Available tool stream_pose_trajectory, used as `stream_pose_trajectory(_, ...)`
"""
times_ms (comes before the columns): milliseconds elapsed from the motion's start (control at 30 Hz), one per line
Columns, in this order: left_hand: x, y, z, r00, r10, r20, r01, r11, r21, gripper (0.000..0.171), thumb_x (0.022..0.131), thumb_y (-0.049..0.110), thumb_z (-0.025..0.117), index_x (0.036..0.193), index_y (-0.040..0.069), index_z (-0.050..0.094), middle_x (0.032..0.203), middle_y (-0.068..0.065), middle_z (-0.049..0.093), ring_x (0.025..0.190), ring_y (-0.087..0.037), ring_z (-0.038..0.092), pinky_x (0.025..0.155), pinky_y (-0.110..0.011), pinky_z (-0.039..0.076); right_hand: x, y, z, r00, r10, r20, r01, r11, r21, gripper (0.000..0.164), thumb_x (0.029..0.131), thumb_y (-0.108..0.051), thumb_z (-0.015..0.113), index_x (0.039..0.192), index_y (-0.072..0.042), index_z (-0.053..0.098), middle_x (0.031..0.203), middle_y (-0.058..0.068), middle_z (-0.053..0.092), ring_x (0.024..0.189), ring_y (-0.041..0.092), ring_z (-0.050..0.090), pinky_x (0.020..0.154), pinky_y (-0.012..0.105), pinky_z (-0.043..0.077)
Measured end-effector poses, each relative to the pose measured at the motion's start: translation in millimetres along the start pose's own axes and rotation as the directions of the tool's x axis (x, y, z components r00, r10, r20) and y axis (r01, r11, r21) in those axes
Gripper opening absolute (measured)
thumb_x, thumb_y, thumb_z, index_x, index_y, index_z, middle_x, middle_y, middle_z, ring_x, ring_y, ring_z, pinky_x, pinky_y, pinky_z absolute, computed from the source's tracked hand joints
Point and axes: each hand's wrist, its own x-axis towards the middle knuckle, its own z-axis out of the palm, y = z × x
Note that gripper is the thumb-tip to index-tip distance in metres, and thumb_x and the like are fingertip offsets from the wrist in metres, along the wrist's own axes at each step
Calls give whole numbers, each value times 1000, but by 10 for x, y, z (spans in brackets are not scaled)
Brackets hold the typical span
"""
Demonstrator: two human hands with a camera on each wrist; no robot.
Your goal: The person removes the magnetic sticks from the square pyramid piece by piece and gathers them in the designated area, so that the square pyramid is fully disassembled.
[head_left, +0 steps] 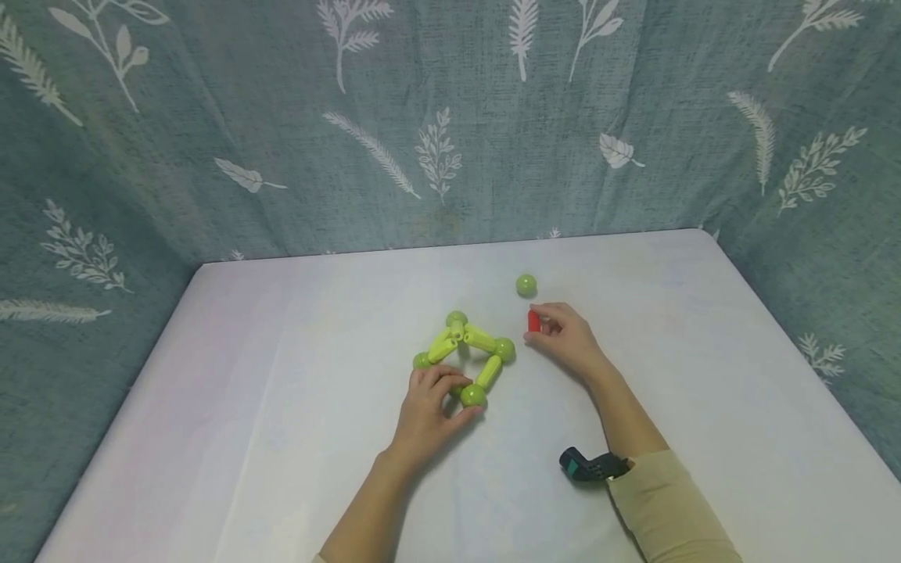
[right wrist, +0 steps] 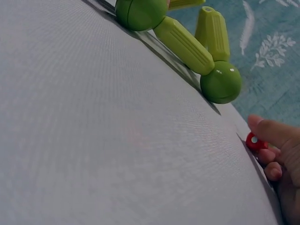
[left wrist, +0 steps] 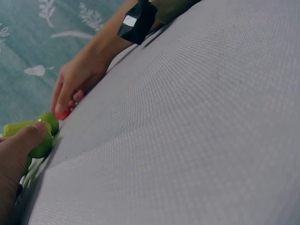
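Note:
A frame of yellow-green rods and green balls stands on the white table, some rods sloping up from its corners. My left hand grips its near corner, with the thumb and fingers about a green ball. In the left wrist view the left thumb presses on that corner. To the right of the frame, my right hand pinches a short red rod between thumb and fingers, close to the tabletop. The red rod's end shows a pale round spot in the right wrist view.
A loose green ball lies on the table just beyond the right hand. Leaf-patterned green cloth hangs behind the table and at both sides. A dark wrist-worn device sits at the right cuff.

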Motion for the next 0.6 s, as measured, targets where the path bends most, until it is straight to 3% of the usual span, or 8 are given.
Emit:
stream_pose_trajectory(200,-1,-1,10,1000,-1,8,1,1000,3,37,71,29,82,100,13,66,107,0,58,101,-19,45,84,-35,45,-3,24,-7,1000,-20,8,19,1000,22,54,81,-19,73,132,-12,55,121,7,55,88,19,54,77,30,47)
stream_pose_trajectory(433,-3,19,5,1000,-24,19,24,1000,3,37,72,29,82,101,13,66,108,0,57,102,-19,45,84,-35,45,-16,24,11,1000,19,-23,-18,999,35,45,84,-21,71,126,-14,59,104,6,59,84,18,53,73,26,47)
stream_pose_trajectory(600,-3,9,3,1000,-21,18,21,1000,10,36,72,28,81,101,13,65,107,0,57,101,-20,45,84,-35,45,9,0,6,1000,6,-4,-6,1000,26,56,82,-23,73,135,-16,52,117,6,57,82,19,53,71,26,47)
